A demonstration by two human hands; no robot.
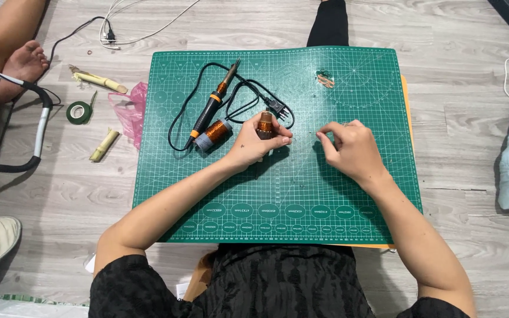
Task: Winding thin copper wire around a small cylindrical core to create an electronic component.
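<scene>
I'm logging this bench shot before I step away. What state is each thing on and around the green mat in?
Left hand: closed around a copper wire spool, held upright.
Right hand: fingertips pinched, nothing visible between them.
Second copper spool: lying on its side on the cutting mat.
Soldering iron: lying flat, its plug loose on the mat, unplugged.
Green tape roll: flat on the floor.

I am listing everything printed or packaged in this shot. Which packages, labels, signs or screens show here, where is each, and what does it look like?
Cutting mat: on the floor under both hands, green rectangle with pale printed grid and size markings.
Pink plastic bag: at the mat's left edge, crumpled, translucent.
No signs or screens in view.
</scene>
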